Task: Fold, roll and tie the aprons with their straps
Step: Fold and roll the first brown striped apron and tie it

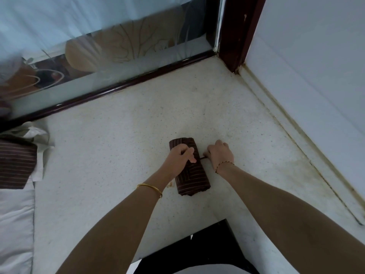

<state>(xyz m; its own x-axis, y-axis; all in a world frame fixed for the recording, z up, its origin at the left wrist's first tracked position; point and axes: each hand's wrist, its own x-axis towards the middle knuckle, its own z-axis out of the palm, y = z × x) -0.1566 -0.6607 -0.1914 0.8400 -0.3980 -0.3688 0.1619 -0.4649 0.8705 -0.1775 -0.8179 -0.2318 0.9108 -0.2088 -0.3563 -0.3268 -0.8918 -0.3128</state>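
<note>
Brown striped cloth apron roll: soft, light, prob. springy; hold mid | L hand fingers curled on it | R hand fingers pinch thin dark strap, right

No text was readable, none on the rolled apron, none on the far glass panel.

The brown striped apron is rolled up tight on the floor. A thin strap sticks out sideways.
</note>
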